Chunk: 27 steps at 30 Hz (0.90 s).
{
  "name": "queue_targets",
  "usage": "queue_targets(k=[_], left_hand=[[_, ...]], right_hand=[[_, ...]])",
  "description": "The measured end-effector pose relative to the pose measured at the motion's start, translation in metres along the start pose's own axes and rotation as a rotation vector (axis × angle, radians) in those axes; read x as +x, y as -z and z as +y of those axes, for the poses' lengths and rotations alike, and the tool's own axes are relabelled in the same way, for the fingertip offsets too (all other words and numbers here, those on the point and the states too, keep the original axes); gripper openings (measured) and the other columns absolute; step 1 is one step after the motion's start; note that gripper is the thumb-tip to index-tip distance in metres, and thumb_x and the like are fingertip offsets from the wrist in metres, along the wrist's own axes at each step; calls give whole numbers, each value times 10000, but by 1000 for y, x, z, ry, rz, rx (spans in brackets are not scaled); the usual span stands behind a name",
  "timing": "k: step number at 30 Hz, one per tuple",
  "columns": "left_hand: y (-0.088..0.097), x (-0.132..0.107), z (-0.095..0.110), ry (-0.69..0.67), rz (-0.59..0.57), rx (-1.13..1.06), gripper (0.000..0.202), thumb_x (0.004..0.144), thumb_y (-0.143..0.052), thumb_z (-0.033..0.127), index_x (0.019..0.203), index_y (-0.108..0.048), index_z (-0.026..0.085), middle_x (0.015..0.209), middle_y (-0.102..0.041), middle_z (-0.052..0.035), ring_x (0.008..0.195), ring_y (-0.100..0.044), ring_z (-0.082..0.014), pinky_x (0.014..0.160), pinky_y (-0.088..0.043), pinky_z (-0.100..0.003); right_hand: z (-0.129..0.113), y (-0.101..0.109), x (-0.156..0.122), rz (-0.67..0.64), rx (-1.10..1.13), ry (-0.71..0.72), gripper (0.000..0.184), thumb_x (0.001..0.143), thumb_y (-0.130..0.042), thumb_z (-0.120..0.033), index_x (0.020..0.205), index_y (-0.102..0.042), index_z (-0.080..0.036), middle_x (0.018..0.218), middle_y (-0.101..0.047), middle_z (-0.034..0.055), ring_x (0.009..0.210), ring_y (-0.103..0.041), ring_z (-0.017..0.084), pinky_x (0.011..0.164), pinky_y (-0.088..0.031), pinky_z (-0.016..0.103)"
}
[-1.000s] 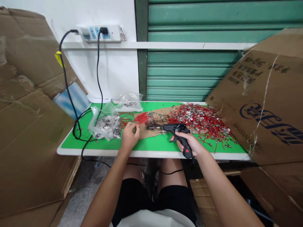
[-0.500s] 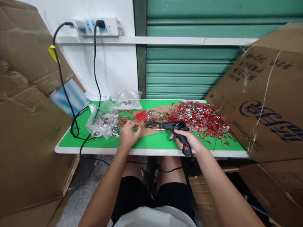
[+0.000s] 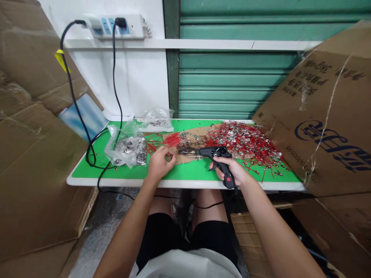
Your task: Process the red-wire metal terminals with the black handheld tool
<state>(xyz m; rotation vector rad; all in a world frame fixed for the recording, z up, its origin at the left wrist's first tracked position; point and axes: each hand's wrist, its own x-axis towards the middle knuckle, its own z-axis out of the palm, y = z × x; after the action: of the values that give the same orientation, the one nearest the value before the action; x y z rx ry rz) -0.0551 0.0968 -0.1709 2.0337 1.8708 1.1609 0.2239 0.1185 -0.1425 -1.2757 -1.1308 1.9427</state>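
Observation:
My right hand (image 3: 234, 170) grips the handle of a black glue gun (image 3: 218, 158) with a red switch; its nozzle points left over a brown cardboard sheet (image 3: 185, 158). My left hand (image 3: 160, 162) rests on the green table (image 3: 127, 173) with fingers pinched on a small piece I cannot make out, beside a bunch of red strings (image 3: 171, 141). A big heap of red strings with silver metal pieces (image 3: 249, 144) lies right of the gun.
Clear plastic bags of metal parts (image 3: 127, 148) sit at the left, crossed by black cables (image 3: 95, 154) from a wall power strip (image 3: 116, 26). Cardboard boxes stand on the left (image 3: 34, 154) and right (image 3: 327, 116). A green shutter (image 3: 237, 77) is behind.
My left hand has shifted slightly right toward the gun's nozzle, fingers working the small piece. The view has tilted down a little. My right hand keeps hold of the gun.

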Motion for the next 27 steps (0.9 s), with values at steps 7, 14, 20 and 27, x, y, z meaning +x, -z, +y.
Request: queue_targets(k=[7,14,20,27], left_hand=[[-2,0,-2,-24,-25,17,63,801,-627,197,741,-626,179,774,-599,-8,709,-561,-133,656,-413,-255],[-1,1,-2,-11,-33,21,58,797,-625,191,740,-631,183,768,-604,-6,701,-561,-131,650,-410,-253],[-1,1,-2,-12,-43,28,65,802,-624,206,742,-633,183,775,-607,-12,707,-556,-136,668,-418,-259],[-1,1,-2,-13,-46,18,69,803,-632,207,739,-635,183,772,-601,-11,719,-556,-139,684,-424,-261]], right_hand=[[1,0,0,-3,2,11,375,814,-635,-468,725,-708,-111,389,-483,15,328,-381,88,355,-290,210],[2,1,0,-33,12,21,374,805,-644,-472,738,-707,-110,384,-469,2,324,-372,86,361,-290,214],[1,0,0,-30,11,5,373,815,-632,-468,735,-704,-111,380,-463,3,321,-384,90,358,-287,216],[-1,1,0,-31,13,-10,366,817,-624,-458,727,-704,-112,381,-459,3,324,-390,90,358,-288,214]])
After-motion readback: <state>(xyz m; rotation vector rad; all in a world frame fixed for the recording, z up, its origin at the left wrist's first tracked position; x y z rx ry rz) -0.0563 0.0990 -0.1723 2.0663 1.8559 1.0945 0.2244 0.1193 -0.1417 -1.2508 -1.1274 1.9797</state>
